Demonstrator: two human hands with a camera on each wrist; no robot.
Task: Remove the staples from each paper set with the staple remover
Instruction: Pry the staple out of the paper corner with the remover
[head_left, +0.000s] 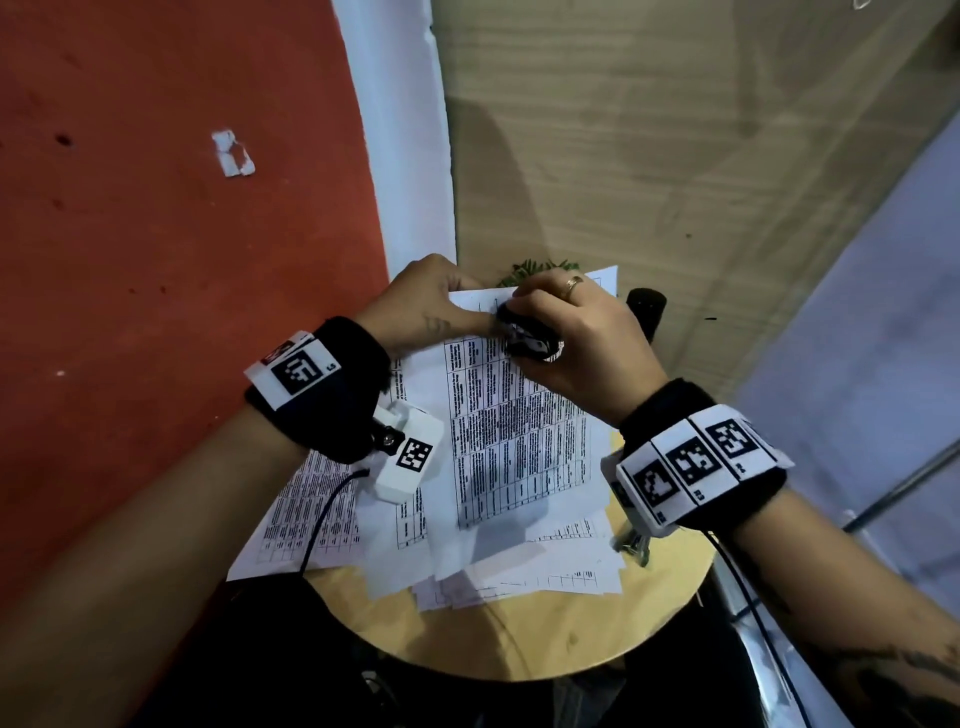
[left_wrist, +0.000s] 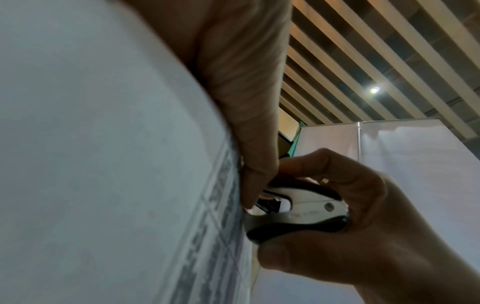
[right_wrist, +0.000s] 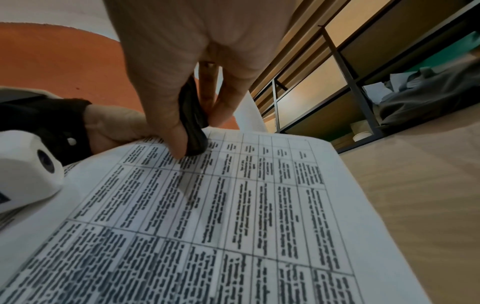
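Note:
A stapled paper set (head_left: 519, 415) printed with tables lies tilted above a pile of loose sheets on a small round wooden table (head_left: 519, 644). My left hand (head_left: 431, 306) pinches the set's top left corner, thumb on top (left_wrist: 254, 164). My right hand (head_left: 576, 332) grips a black and chrome staple remover (head_left: 527, 338), squeezed between thumb and fingers (left_wrist: 298, 209), its claws at that same corner (right_wrist: 193, 125). The staple itself is hidden by the tool and fingers.
Loose printed sheets (head_left: 322, 519) overhang the table's left and front edges. A metal object (head_left: 634, 545) lies on the table under my right wrist. A black cylinder (head_left: 647, 312) and a green plant (head_left: 535, 270) sit at the far edge. Red floor lies left.

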